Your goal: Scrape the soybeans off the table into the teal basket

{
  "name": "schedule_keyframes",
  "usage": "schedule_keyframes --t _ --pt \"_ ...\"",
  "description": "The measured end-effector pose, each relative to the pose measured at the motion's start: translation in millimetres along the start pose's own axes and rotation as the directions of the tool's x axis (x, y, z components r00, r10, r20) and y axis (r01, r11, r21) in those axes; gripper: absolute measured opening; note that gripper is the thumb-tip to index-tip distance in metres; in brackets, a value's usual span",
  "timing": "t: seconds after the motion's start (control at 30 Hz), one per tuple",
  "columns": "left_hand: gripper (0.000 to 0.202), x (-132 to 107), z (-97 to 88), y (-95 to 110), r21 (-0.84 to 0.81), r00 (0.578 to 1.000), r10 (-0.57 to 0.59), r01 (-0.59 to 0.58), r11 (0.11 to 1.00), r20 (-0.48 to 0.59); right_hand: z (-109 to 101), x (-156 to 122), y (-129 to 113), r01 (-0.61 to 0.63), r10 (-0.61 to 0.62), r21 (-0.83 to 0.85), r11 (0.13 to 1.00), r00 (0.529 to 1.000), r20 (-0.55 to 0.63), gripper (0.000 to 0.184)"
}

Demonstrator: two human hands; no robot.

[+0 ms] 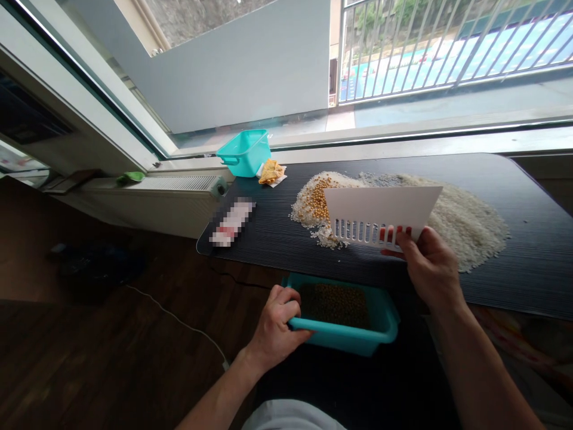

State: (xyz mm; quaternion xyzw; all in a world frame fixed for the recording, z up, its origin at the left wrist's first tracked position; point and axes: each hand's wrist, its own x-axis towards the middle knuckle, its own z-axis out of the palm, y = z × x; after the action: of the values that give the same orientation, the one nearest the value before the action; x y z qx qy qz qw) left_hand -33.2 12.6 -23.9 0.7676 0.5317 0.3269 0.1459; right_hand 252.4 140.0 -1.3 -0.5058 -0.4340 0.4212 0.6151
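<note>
Off near edge of table (535, 245), left hand (278, 318) grips left end of turquoise tub (347, 340) holding brownish grains (338, 303); support beneath too dark to tell. Should grip slacken, tub might tip and spill. Right hand (433, 266) pinches white slotted scraper (378, 206) between golden kernels (319, 196) and rice heap (470, 224); contact with table unclear. Hasty sweep could fling rice over near edge. Open room: table's right end, strip left of kernels. Far side tight against window sill (380, 147).

One head-worn view from close by the dark table (273, 221), forward and down across it toward the window (277, 71).
</note>
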Motion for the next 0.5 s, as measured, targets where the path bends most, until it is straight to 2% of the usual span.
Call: schedule_keyframes --t 0.1,0.2,0.27,0.43,0.5 --pt "0.026 2 -3.5 9 0.115 0.999 -0.042 0.038 0.993 0.03 -2 1 3 0.019 -0.019 -0.001 1.0 1.0 0.015 0.051" --pt "0.021 5 -8.0 19 0.214 0.998 -0.023 0.011 0.977 0.054 -2 1 5 0.032 -0.032 -0.009 0.999 0.999 0.017 0.05" --pt "0.018 7 -9.9 22 0.206 0.998 0.018 -0.029 0.978 0.055 -2 1 6 0.037 -0.037 -0.008 0.999 0.999 0.007 0.048" --pt "0.021 4 -5.8 16 0.046 0.982 0.152 -0.158 0.986 0.109 -1 0 8 0.046 -0.046 0.017 0.999 0.999 -0.012 0.043" --pt "0.016 3 -3.7 11 0.073 0.98 0.156 -0.165 0.984 0.121 -1 1 8 0.047 -0.047 0.018 0.999 0.999 0.007 0.042"
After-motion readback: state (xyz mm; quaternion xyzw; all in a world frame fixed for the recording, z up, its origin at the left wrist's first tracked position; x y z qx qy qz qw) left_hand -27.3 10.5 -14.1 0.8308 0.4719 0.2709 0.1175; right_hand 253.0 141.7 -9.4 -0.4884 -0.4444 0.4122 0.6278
